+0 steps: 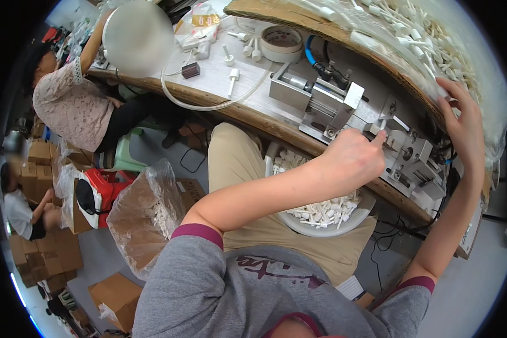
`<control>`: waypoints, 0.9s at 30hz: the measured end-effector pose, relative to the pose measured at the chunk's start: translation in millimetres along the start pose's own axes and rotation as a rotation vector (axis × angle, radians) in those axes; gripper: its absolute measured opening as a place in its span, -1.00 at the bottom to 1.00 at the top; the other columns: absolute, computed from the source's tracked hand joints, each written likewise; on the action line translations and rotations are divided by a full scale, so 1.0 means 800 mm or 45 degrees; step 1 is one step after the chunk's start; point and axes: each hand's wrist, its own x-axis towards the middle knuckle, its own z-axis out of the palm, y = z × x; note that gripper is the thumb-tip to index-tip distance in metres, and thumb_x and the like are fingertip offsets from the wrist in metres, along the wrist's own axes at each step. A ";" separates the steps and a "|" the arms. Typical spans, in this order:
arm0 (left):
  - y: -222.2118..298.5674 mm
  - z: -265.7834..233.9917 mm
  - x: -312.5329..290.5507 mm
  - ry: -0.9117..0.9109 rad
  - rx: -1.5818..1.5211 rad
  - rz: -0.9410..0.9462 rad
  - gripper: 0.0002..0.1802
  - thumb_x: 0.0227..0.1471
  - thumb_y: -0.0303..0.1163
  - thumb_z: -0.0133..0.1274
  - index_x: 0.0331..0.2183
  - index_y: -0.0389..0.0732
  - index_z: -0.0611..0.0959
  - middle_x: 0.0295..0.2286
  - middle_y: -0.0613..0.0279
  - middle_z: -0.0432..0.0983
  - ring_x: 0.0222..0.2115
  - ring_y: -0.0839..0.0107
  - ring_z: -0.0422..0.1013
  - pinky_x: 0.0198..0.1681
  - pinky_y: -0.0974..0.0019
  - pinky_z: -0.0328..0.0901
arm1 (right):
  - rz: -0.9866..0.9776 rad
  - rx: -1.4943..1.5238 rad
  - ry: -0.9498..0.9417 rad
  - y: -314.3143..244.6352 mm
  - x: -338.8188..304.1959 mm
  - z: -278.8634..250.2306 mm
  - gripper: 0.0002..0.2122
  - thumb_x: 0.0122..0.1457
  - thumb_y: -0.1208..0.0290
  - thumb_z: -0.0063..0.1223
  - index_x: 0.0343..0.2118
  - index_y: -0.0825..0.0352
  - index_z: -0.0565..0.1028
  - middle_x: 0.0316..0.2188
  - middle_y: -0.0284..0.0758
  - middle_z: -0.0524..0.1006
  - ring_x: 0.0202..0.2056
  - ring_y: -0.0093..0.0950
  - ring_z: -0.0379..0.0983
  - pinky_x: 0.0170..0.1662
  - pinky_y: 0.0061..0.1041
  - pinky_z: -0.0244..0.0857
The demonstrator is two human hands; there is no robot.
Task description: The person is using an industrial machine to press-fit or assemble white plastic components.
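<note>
My left hand (357, 155) is at the small metal bench machine (372, 132), its fingers curled closed. Its index fingertip and thumb area meet a small white plastic piece (383, 125) seated in the metal fixture. Part of that piece is hidden by the fingers. To the right, my right hand (462, 115) reaches up to the rim of a plastic-lined cardboard box (397, 61). Its fingers are apart, with the tips beside white stemmed plastic parts (428, 65) heaped in the box. I see nothing held in it.
A tub (304, 231) of white parts sits at my lap. On the bench are tape rolls (281, 44), a clear hose (208, 107) and loose white parts (233, 81). A lined carton (146, 217) stands left. Two other people sit farther left.
</note>
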 end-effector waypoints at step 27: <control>0.019 -0.040 -0.068 -0.152 -0.627 -0.048 -0.73 -0.10 -0.29 0.30 -0.31 -0.18 0.68 -0.18 0.24 0.63 -0.53 0.29 0.53 -0.43 0.31 0.40 | -0.097 -0.176 -0.048 -0.133 -0.159 0.101 -0.76 0.00 0.47 0.20 -0.25 0.34 0.46 0.01 -0.15 0.55 -0.63 -0.43 0.44 -0.48 -0.49 0.38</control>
